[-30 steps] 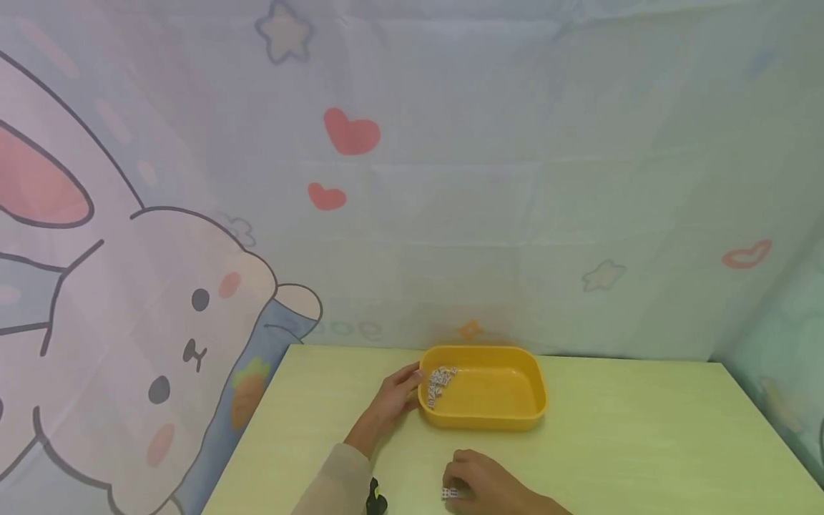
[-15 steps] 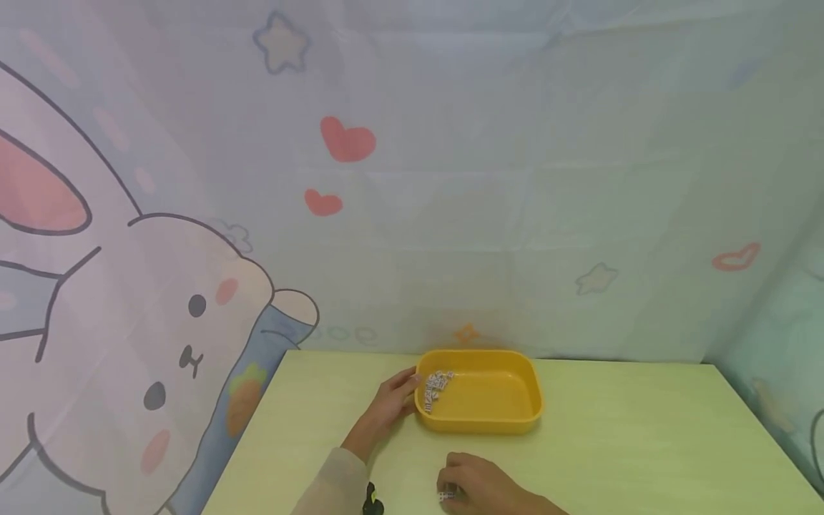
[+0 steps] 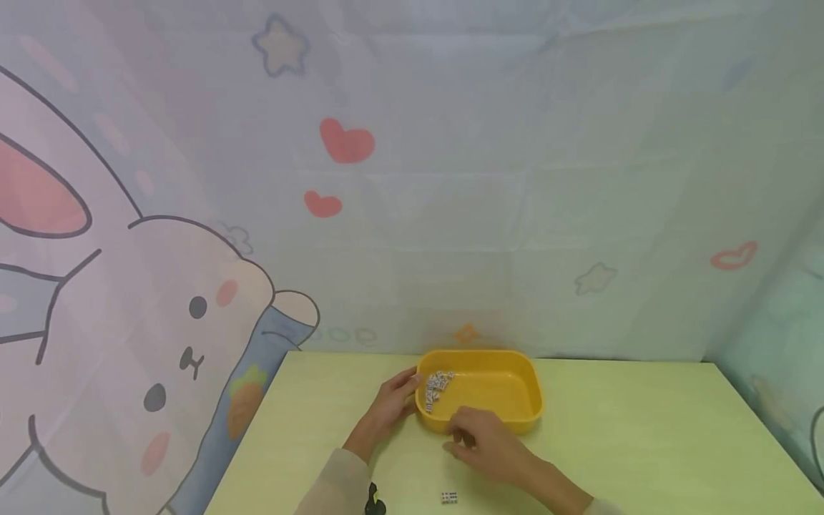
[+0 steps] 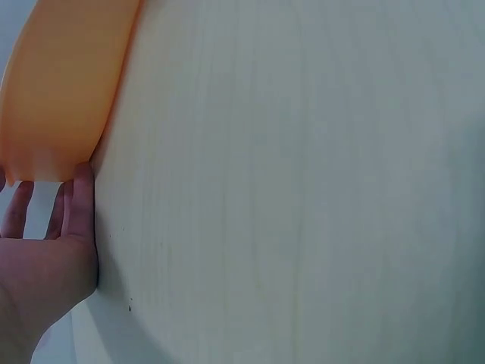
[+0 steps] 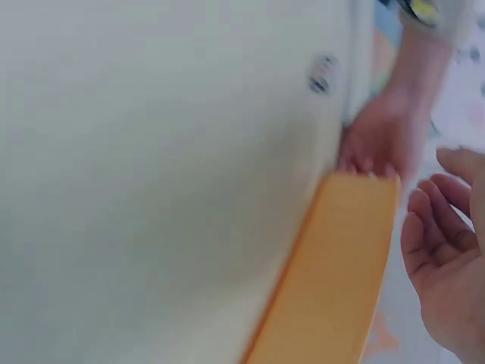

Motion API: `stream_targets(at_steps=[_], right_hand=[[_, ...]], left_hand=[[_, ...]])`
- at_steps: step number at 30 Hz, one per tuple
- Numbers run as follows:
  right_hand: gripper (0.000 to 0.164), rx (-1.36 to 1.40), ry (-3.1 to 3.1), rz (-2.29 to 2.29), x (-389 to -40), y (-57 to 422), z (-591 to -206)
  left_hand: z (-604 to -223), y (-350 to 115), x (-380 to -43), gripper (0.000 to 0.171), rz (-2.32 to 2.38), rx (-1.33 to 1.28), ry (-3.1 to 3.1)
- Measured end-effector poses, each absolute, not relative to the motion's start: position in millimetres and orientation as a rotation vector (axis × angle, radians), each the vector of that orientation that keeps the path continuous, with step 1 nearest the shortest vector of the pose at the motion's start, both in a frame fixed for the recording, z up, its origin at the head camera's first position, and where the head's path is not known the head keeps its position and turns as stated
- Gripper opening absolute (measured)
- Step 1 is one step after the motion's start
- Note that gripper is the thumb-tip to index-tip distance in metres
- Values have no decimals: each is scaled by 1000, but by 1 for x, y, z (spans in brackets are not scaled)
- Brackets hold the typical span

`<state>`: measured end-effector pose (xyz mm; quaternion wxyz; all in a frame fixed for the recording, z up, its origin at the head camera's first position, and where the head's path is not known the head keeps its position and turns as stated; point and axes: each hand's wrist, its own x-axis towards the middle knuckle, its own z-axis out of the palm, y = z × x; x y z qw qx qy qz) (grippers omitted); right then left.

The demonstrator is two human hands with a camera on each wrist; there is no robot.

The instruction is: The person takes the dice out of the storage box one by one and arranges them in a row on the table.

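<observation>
Several dice (image 3: 440, 385) are lying ahead-left of the right hand (image 3: 488, 442), hovering loosely curled, seemingly empty: likely fetching step, next needing a pinch; straight-fingered left hand (image 3: 389, 402) is touching tray (image 3: 498, 400).

Faint lettering (image 3: 350, 335) low on the rabbit-print backdrop (image 3: 450, 143) is illegible; dark marks on the white dice (image 3: 449, 498) on the desk (image 3: 618, 429) and in the yellow tray (image 3: 492, 390) are too small to read.

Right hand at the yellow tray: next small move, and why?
Perhaps reach the right hand over the near rim of the yellow tray toward the white dice at its left end: that hand appears empty, the left hand touches the tray, and a dice block sits on the table.
</observation>
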<state>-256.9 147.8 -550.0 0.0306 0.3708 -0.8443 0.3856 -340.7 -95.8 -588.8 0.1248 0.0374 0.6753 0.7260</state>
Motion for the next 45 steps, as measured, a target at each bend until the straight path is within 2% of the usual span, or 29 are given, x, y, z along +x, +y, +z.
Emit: stream_targets(at_steps=[4, 10, 20, 36, 45], right_hand=[[11, 1009, -2435, 1194, -281, 148, -550], [11, 900, -2545, 1284, -310, 141, -552], [9, 1061, -2648, 1289, -339, 117, -557], [3, 1058, -2868, 1276, -347, 105, -557], [9, 1203, -2788, 1075, -350, 102, -560]], left_hand=[[-589, -95, -340, 59, 2118, 102, 1962], [-590, -94, -342, 60, 2128, 108, 1956], [-589, -97, -344, 59, 2167, 126, 1900], [-591, -97, -339, 58, 2164, 127, 1916], [-589, -97, -337, 56, 2145, 157, 1935]])
